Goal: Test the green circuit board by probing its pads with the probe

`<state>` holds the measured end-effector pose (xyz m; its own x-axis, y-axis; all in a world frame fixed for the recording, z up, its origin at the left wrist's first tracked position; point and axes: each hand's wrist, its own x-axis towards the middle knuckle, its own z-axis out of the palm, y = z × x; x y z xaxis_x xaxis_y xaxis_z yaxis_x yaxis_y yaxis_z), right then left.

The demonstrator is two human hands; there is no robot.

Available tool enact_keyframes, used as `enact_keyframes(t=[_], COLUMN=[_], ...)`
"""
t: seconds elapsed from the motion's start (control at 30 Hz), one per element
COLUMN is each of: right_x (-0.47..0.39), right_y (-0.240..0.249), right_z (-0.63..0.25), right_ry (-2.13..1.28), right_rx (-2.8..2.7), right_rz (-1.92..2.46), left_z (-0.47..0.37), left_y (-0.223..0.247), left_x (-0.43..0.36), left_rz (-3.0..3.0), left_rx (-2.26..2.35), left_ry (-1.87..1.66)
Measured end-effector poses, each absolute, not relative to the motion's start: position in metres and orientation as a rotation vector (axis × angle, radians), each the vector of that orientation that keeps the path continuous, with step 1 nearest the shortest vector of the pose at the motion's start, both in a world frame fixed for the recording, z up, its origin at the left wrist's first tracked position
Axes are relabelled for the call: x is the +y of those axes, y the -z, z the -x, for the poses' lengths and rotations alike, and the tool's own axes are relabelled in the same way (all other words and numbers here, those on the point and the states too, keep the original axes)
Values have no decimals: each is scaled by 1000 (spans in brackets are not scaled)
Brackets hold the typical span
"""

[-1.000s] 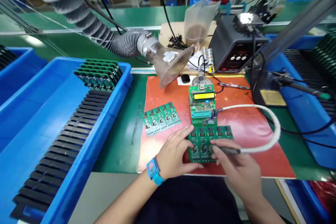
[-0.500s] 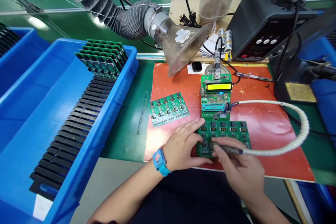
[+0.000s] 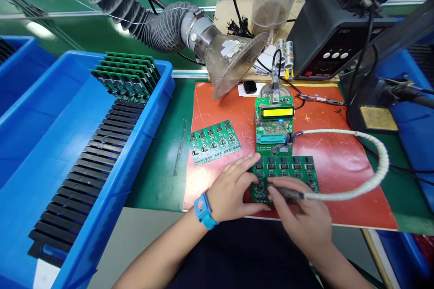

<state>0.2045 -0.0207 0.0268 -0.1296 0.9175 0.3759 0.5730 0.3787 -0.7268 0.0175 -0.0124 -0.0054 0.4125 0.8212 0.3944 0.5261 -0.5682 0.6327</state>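
My left hand (image 3: 230,187), with a blue strap at its wrist, spans the left end of a green circuit board (image 3: 303,174), fingers along its top corner and thumb at the lower edge. Pinched in my right hand (image 3: 303,212) is a dark probe (image 3: 290,193) on a white-sleeved cable (image 3: 369,185). The probe's tip points onto the left part of the board, and fingers hide the contact. Just above stands a programmer board (image 3: 274,126) with a lit yellow display and a teal socket; the cable runs from it.
A second circuit board (image 3: 214,142) lies left on the red mat (image 3: 339,153). A blue bin (image 3: 118,198) at left holds upright boards (image 3: 130,76) in a black slotted rack (image 3: 91,167). A fume hose nozzle (image 3: 233,61) overhangs the mat. A soldering station (image 3: 334,38) stands back right.
The whole view has shifted slightly, so things appear a little further left. Both hands keep nearly the same positions on the board, with the probe still held.
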Motion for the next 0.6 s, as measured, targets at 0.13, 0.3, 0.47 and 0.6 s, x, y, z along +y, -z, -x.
enact_keyframes(t=[0.13,0.3,0.47,0.6], right_x=[-18,-16,-16,-17], right_y=[-29,-28,-27,-24], right_z=[-201,-201,-206,-210], right_ry=[-473,-466,-556,-571], right_rx=[-1836,-1847,-1853,-1874], right_rz=[1242,1214,1221,1224], left_z=[-18,-18,-18,-18], left_y=[4,4,4,6], left_x=[-12,-12,-12,-12], left_rz=[-2276,-2282,-2274,-2298], left_rx=[1171,1173,1173,1171], left_ry=[-971,-971,-967,-945])
